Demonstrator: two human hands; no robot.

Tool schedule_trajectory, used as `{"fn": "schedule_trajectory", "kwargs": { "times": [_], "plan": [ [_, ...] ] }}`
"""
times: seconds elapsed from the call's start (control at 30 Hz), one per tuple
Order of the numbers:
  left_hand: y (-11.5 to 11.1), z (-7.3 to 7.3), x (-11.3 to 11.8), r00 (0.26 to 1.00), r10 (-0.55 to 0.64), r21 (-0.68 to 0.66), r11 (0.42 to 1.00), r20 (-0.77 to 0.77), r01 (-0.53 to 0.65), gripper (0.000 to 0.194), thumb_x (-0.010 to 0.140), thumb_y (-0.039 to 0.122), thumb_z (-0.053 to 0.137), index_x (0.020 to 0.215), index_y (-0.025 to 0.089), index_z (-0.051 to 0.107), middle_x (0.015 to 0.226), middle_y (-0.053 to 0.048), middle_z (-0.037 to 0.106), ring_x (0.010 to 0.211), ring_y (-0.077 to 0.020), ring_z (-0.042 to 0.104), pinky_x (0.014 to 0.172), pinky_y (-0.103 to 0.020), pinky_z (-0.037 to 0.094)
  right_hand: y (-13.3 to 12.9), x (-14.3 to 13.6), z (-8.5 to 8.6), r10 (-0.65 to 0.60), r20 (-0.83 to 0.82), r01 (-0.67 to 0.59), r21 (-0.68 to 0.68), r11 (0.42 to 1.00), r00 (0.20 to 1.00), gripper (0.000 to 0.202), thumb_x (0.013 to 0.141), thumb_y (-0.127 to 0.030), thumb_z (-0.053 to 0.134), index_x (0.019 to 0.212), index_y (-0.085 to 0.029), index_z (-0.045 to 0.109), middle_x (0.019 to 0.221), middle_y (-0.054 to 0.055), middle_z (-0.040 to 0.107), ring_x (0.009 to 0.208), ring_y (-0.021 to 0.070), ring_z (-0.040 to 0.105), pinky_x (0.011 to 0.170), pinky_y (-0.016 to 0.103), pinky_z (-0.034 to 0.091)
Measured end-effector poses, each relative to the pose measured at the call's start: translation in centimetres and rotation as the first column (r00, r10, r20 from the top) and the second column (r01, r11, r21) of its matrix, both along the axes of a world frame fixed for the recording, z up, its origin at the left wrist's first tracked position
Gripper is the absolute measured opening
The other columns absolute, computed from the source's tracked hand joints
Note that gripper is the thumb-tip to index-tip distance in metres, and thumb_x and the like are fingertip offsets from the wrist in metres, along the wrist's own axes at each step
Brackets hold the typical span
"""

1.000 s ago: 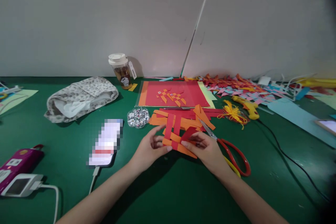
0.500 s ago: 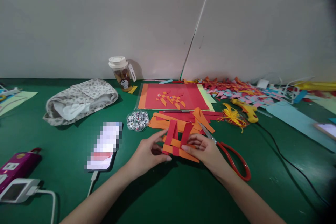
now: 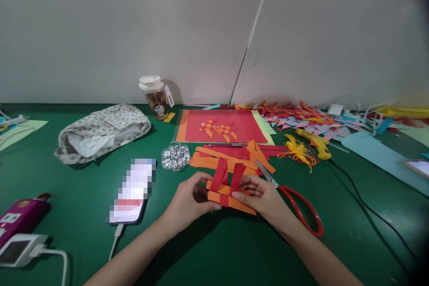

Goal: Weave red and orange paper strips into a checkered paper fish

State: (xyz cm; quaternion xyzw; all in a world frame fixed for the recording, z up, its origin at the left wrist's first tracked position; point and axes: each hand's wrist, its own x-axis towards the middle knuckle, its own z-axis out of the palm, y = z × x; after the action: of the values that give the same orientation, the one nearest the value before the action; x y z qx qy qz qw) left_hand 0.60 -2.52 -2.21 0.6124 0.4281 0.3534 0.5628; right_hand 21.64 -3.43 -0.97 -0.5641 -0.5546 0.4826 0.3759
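A piece woven from red and orange paper strips [image 3: 224, 189] is held up between my hands, its red ends pointing upward. My left hand [image 3: 191, 196] grips its left edge, thumb low and fingers behind. On the right side, my right hand [image 3: 259, 193] pinches it with the thumb in front and the fingers partly hidden behind. Loose orange strips [image 3: 203, 159] and red strips lie just beyond. Red-handled scissors [image 3: 298, 208] rest beside my right hand, blades toward the strips.
Woven fish shapes [image 3: 225, 131] lie on a red sheet [image 3: 248, 120]. Nearby are googly eyes [image 3: 176, 157], a phone [image 3: 132, 192], a lidded cup [image 3: 156, 98], a cloth item [image 3: 103, 132], yellow string [image 3: 298, 151], a glue gun [image 3: 317, 143] and a paper pile [image 3: 295, 114].
The whole view has shifted slightly, with things appearing a little lower. Both hands keep their hold on the woven piece, which has barely changed.
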Motion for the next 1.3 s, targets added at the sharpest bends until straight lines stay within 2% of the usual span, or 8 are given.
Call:
{"fn": "schedule_trajectory", "kwargs": {
  "times": [0.27, 0.43, 0.53, 0.67, 0.83, 0.97, 1.13, 1.3],
  "plan": [
    [-0.2, 0.1, 0.2, 1.0, 0.01, 0.004, 1.0, 0.011, -0.01, 0.045, 0.06, 0.023, 0.078, 0.095, 0.02, 0.05, 0.083, 0.0, 0.06, 0.064, -0.0115, 0.057, 0.057, -0.024, 0.047, -0.1, 0.1, 0.6, 0.073, 0.054, -0.071, -0.034, 0.997, 0.996, 0.032, 0.063, -0.043, 0.072, 0.079, -0.019, 0.058, 0.082, 0.004, 0.067, 0.08, 0.0195, 0.066, 0.071, 0.032, 0.053],
    [-0.4, 0.1, 0.1, 0.994, -0.11, -0.019, 0.994, 0.009, 0.11, 0.045, 0.059, 0.027, 0.079, 0.093, 0.02, 0.05, 0.083, 0.0, 0.06, 0.069, -0.0133, 0.059, 0.06, -0.024, 0.046, -0.3, 0.1, 0.0, 0.084, -0.008, -0.085, -0.05, 0.995, 0.996, 0.05, 0.059, -0.043, 0.075, 0.098, -0.02, 0.053, 0.098, 0.009, 0.067, 0.088, 0.0224, 0.065, 0.075, 0.035, 0.054],
    [-0.5, 0.0, 0.0, 0.985, -0.174, -0.034, 0.984, -0.016, 0.173, 0.043, 0.061, 0.027, 0.077, 0.094, 0.02, 0.05, 0.089, -0.001, 0.061, 0.072, -0.0137, 0.06, 0.061, -0.024, 0.047, -0.3, 0.2, -0.1, -0.066, 0.009, 0.065, 0.126, 0.99, 0.998, 0.05, 0.064, -0.042, 0.073, 0.103, -0.022, 0.048, 0.11, 0.01, 0.06, 0.099, 0.0231, 0.061, 0.082, 0.036, 0.051],
    [-0.6, 0.0, -0.2, 0.965, -0.224, -0.03, 0.975, -0.138, 0.222, 0.046, 0.062, 0.028, 0.077, 0.099, 0.02, 0.051, 0.093, -0.002, 0.062, 0.068, -0.0134, 0.058, 0.055, -0.022, 0.045, -0.3, 0.8, 0.5, -0.283, -0.028, 0.267, 0.431, 0.862, 0.959, 0.03, 0.081, -0.04, 0.058, 0.105, -0.024, 0.05, 0.113, 0.01, 0.056, 0.106, 0.0222, 0.054, 0.091, 0.039, 0.044],
    [-0.5, 0.4, -0.7, 0.905, -0.202, 0.096, 0.962, -0.374, 0.255, 0.054, 0.062, 0.033, 0.076, 0.11, 0.023, 0.054, 0.094, -0.003, 0.061, 0.062, -0.0131, 0.055, 0.053, -0.023, 0.042, -0.7, 0.5, 1.0, -0.167, 0.244, 0.036, 0.465, 0.885, 0.955, 0.018, 0.084, -0.039, 0.053, 0.09, -0.023, 0.059, 0.093, 0.006, 0.063, 0.091, 0.0221, 0.058, 0.085, 0.038, 0.045],
    [-0.3, 1.1, -1.2, 0.835, -0.114, 0.267, 0.917, -0.538, 0.298, 0.052, 0.063, 0.035, 0.075, 0.11, 0.026, 0.057, 0.105, -0.003, 0.058, 0.076, -0.0179, 0.057, 0.063, -0.027, 0.043, -1.0, -0.5, 0.5, -0.114, 0.43, -0.12, 0.482, 0.868, 0.896, 0.015, 0.083, -0.032, 0.054, 0.096, -0.024, 0.057, 0.096, 0.005, 0.065, 0.093, 0.0224, 0.059, 0.082, 0.036, 0.047],
    [-0.2, 1.5, -1.2, 0.8, -0.092, 0.283, 0.906, -0.593, 0.314, 0.045, 0.065, 0.035, 0.075, 0.105, 0.027, 0.057, 0.107, 0.0, 0.057, 0.084, -0.0192, 0.058, 0.064, -0.026, 0.043, -0.5, -1.1, -0.3, -0.117, 0.546, -0.242, 0.541, 0.806, 0.83, 0.016, 0.087, -0.027, 0.048, 0.101, -0.023, 0.056, 0.099, 0.006, 0.065, 0.097, 0.0222, 0.058, 0.085, 0.037, 0.045],
    [-0.4, 1.4, -0.9, 0.796, -0.111, 0.277, 0.901, -0.596, 0.334, 0.035, 0.071, 0.043, 0.069, 0.1, 0.026, 0.06, 0.101, -0.001, 0.059, 0.083, -0.0192, 0.058, 0.063, -0.026, 0.042, 0.6, -1.0, -0.7, -0.148, 0.661, -0.272, 0.488, 0.83, 0.736, 0.025, 0.086, -0.035, 0.049, 0.106, -0.02, 0.056, 0.102, 0.009, 0.064, 0.099, 0.0266, 0.056, 0.085, 0.043, 0.043]
  ]
}}
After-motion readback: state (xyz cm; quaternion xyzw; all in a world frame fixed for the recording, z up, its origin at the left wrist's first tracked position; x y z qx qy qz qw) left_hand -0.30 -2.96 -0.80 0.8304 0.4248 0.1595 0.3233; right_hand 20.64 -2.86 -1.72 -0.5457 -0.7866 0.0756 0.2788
